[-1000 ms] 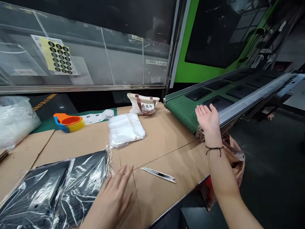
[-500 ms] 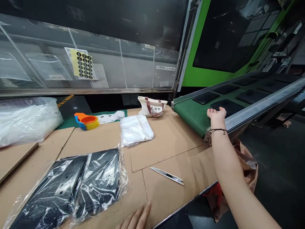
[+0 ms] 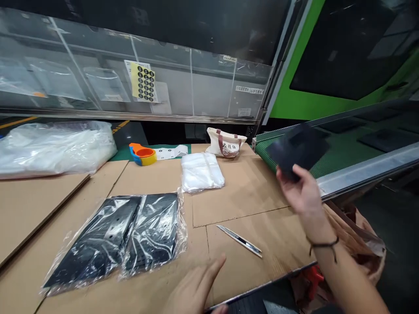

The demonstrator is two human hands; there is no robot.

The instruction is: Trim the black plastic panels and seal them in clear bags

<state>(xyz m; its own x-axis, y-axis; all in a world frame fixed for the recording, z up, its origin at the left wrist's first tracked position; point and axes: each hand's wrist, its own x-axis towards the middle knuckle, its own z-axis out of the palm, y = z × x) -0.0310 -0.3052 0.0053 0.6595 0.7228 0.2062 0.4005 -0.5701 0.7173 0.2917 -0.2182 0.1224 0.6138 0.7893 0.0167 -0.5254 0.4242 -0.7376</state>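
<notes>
My right hand (image 3: 304, 192) grips a flat black panel (image 3: 296, 150) by its near edge, thumb on top, raised over the end of the green conveyor belt (image 3: 338, 159). The panel is smeared by motion. Low in the view, my left hand (image 3: 196, 288) has its fingers stretched out above the cardboard-covered table (image 3: 163, 288), holding nothing. A slim utility knife (image 3: 240, 240) lies to the right of those fingers. Left of the knife, black panels in clear plastic bags (image 3: 153, 231) rest side by side on the cardboard.
A stack of white plastic sleeves (image 3: 202, 172), a canvas pouch (image 3: 225, 145) and an orange, blue and yellow tape holder (image 3: 144, 157) sit toward the back. A large plastic bundle (image 3: 62, 148) lies at left. More black panels (image 3: 386, 139) lie on the belt.
My right hand has lifted a black panel off the belt and brought it nearer. My left hand has risen further into view. The view has turned left.
</notes>
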